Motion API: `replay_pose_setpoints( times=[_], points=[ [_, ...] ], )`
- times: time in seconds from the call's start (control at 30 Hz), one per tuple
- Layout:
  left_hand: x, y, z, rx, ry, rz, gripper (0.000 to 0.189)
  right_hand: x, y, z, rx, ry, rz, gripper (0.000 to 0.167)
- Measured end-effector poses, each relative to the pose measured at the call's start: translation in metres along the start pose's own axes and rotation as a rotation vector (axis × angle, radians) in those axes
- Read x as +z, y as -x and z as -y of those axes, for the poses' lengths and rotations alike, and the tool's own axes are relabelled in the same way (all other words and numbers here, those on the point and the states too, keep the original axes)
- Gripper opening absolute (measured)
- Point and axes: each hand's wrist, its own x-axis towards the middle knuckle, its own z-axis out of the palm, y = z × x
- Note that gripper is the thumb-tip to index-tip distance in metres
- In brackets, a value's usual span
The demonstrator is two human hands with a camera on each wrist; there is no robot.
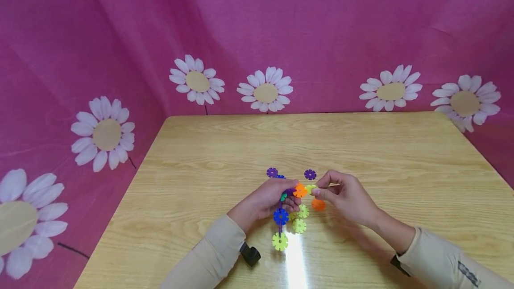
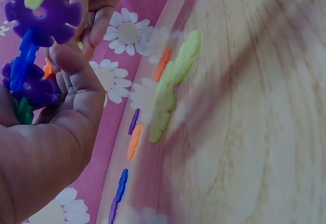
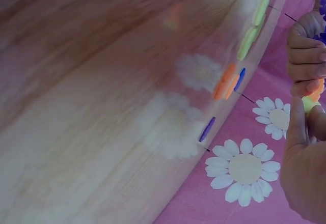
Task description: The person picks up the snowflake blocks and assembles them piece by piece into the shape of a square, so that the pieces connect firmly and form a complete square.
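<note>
My left hand [image 1: 267,197] grips a chain of notched plastic discs slotted into one another. From it hang a blue disc [image 1: 280,216] and, lowest, a yellow-green disc [image 1: 279,241]; an orange disc [image 1: 300,190] juts out past the fingertips. In the left wrist view a purple disc [image 2: 58,18], a blue disc [image 2: 24,63] seen edge-on and a green disc [image 2: 24,113] also belong to the chain. Thumb and fingers of my right hand [image 1: 353,197] pinch a yellow-green disc [image 1: 310,189] at the orange disc's edge. Whether their slots interlock cannot be made out.
Loose discs lie on the wooden table [image 1: 225,146] around the hands: purple discs [image 1: 310,174] behind, a blue disc [image 1: 280,176], an orange disc [image 1: 318,204] by the right fingers, several yellow-green discs [image 1: 299,225] below. A pink flowered cloth [image 1: 321,35] hangs behind the table.
</note>
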Motion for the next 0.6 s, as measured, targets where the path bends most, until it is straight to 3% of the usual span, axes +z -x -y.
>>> replay_pose_setpoints(
  times=[0.37,0.6],
  points=[
    [0.0028,0.0020,-0.0009,-0.019,0.008,0.037,0.024,0.0011,-0.0005,-0.0005,-0.012,0.004,0.026,0.009],
    [-0.0060,0.0020,-0.0003,-0.024,-0.027,0.121,0.051,-0.0033,-0.0001,0.0004,-0.023,0.015,0.039,0.009]
  ],
)
